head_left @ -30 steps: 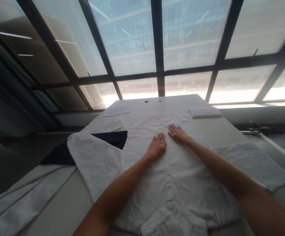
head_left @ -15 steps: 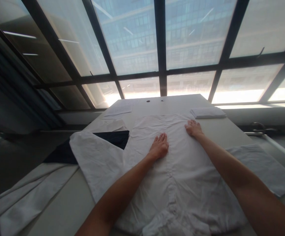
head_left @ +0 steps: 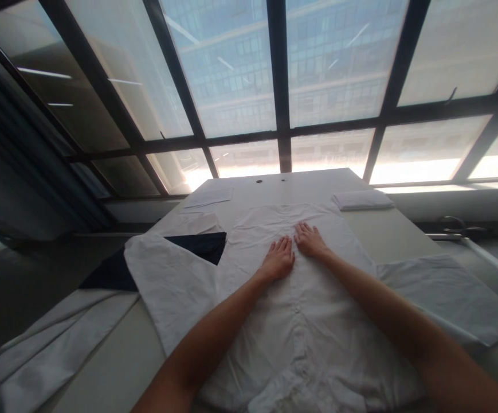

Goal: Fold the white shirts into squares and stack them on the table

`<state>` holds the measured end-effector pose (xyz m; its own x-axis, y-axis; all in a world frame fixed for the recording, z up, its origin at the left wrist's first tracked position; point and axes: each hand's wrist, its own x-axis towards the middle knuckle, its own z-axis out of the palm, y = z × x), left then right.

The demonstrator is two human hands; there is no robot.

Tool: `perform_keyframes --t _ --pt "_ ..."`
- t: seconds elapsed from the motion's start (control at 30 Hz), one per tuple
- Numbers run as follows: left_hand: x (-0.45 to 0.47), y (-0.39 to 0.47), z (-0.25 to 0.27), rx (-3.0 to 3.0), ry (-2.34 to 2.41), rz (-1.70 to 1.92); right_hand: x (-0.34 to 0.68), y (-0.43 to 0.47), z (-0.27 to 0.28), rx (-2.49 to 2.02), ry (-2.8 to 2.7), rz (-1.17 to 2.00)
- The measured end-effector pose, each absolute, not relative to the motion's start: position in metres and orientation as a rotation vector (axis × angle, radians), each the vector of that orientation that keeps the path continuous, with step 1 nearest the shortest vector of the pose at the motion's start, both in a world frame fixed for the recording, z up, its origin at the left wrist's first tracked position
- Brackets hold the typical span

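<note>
A white button-front shirt (head_left: 261, 321) lies spread on the table, its button strip running down the middle and its collar bunched at the near edge. One sleeve stretches out to the left, over a dark navy cloth. My left hand (head_left: 279, 257) rests flat on the shirt just left of the button strip, fingers extended. Close beside it, my right hand (head_left: 311, 240) lies flat on the fabric, right of the strip and slightly farther away. Neither hand grips anything.
The white table (head_left: 317, 182) reaches toward large windows. A folded white cloth (head_left: 363, 200) lies at far right, a grey-white cloth (head_left: 450, 295) nearer. To the left are navy cloth (head_left: 111, 267), thin white sheets (head_left: 208, 197) and white fabric (head_left: 68, 332) along the edge.
My right hand has slid left across the shirt from its upper right side to the button strip, close to my left hand. The left hand has stayed in place.
</note>
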<state>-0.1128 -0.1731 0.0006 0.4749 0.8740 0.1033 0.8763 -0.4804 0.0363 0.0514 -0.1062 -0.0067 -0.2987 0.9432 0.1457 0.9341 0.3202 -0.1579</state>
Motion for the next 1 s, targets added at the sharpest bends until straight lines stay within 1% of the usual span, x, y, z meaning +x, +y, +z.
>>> perform_keyframes --t 0.13,0.33,0.43,0.6,0.73,0.9,0.97,1.0 --pt "-0.115 -0.157 0.004 -2.79 -1.563 -0.089 0.053 -0.107 -0.007 -1.723 -2.378 0.067" --pt "-0.136 -0.122 0.003 -2.799 -1.585 -0.117 0.054 -0.108 -0.005 -1.728 -2.366 0.089" --pt "-0.166 -0.103 0.003 -2.708 -1.697 -0.089 0.054 -0.109 -0.004 -1.719 -2.358 0.093" --pt "-0.228 -0.075 0.011 -2.471 -2.022 0.017 0.054 -0.11 -0.004 -1.723 -2.364 0.115" --pt "-0.254 -0.062 0.019 -2.355 -2.14 0.036 0.054 -0.11 -0.003 -1.728 -2.357 0.114" --pt "-0.226 -0.068 0.018 -2.261 -2.193 0.001 0.053 -0.111 -0.003 -1.729 -2.347 0.118" --pt "-0.199 -0.078 0.012 -2.351 -2.081 -0.033 0.053 -0.111 -0.003 -1.727 -2.344 0.116" --pt "-0.186 -0.083 0.008 -2.461 -1.944 -0.073 0.053 -0.111 -0.003 -1.726 -2.342 0.114"
